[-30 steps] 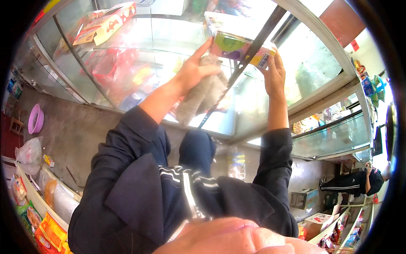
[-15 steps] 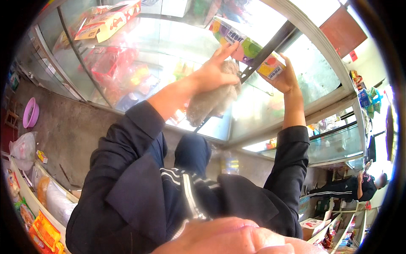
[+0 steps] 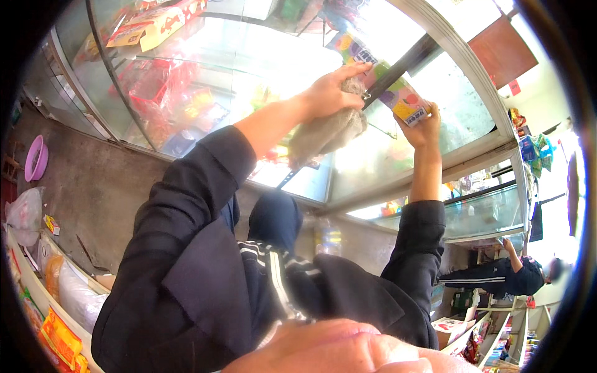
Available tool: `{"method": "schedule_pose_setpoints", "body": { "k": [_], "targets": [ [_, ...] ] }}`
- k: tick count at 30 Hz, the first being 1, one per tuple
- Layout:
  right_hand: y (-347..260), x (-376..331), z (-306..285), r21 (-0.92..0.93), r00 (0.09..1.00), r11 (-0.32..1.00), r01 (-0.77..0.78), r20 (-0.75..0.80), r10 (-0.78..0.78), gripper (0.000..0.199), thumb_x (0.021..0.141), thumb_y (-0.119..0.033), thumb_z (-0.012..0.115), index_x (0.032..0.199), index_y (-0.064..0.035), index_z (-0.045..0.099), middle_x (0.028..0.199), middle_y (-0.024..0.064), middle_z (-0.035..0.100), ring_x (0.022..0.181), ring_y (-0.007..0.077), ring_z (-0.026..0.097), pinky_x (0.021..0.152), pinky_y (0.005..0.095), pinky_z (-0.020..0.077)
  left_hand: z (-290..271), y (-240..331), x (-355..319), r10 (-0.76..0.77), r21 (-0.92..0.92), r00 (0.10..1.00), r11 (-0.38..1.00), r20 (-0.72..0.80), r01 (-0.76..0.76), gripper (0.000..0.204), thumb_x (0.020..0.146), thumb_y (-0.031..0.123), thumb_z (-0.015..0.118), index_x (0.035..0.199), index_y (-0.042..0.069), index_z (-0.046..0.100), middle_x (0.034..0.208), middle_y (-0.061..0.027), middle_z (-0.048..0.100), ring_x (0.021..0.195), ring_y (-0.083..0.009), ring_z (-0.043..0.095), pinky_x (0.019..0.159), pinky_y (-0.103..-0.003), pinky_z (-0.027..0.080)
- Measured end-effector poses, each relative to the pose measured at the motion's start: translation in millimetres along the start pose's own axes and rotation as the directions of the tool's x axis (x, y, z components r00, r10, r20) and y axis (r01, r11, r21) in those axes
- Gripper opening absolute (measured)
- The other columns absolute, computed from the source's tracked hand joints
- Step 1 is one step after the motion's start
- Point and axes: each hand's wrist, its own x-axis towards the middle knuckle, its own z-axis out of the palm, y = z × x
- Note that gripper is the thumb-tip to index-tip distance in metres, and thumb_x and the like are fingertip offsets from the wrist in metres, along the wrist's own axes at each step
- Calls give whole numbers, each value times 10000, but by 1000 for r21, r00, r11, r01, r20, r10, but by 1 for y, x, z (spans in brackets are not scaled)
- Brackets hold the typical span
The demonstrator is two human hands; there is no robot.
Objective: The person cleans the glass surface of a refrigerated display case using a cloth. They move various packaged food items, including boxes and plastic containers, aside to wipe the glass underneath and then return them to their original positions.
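My left hand (image 3: 329,96) is closed around a bunched grey-brown cloth (image 3: 329,133), which hangs below the palm. Its fingertips reach the left part of a long, colourful carton with fruit pictures (image 3: 401,102). The carton's right end is pinched in my right hand (image 3: 425,129), thumb and fingers on its edge. A dark slotted metal upright (image 3: 398,71) crosses in front of the carton and hides its middle. Both hands are raised inside a glass display case (image 3: 273,53), above its glass shelves.
An open yellow-red carton (image 3: 155,28) and a red plastic basket (image 3: 149,87) in clear wrap sit in the case's left part. A pink basin (image 3: 36,158) is on the floor at left. Orange packets (image 3: 59,339) lie lower left. Another person (image 3: 522,273) is at far right.
The carton has slid right along with both hands, so more of it shows past the upright. My left hand and the cloth have moved right. The other person's arm has risen.
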Motion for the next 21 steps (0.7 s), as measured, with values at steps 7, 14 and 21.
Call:
{"method": "schedule_pose_setpoints", "body": {
  "k": [7, 14, 21],
  "targets": [
    [-2, -32, -38, -43, 997, 996, 74, -29, -75, 499, 876, -351, 436, 1228, -3, 502, 1263, 202, 529, 1165, 383, 515, 964, 543, 423, 11, -5, -23, 20, 165, 973, 986, -228, 18, 517, 781, 100, 625, 1289, 66, 531, 1319, -105, 506, 1176, -226, 515, 984, -346, 420],
    [13, -89, -60, 20, 988, 994, 112, -109, -109, 527, 839, -327, 512, 1271, -25, 490, 1280, 172, 525, 1196, 336, 489, 973, 522, 411, 34, -14, -109, -320, -430, 947, 858, -22, 280, 402, 788, 29, 605, 1188, 1, 582, 1073, -99, 644, 956, -163, 626, 874, -292, 502],
    [51, -158, -111, 236, 986, 960, 153, 33, -165, 439, 844, -271, 536, 1192, -3, 545, 1197, 141, 597, 1102, 283, 565, 930, 462, 452, 70, -4, -103, -370, -658, 854, 546, 366, 519, 666, 925, 372, 575, 1424, 19, 311, 1229, -150, 579, 1097, -200, 594, 924, -324, 492]
  ]
}}
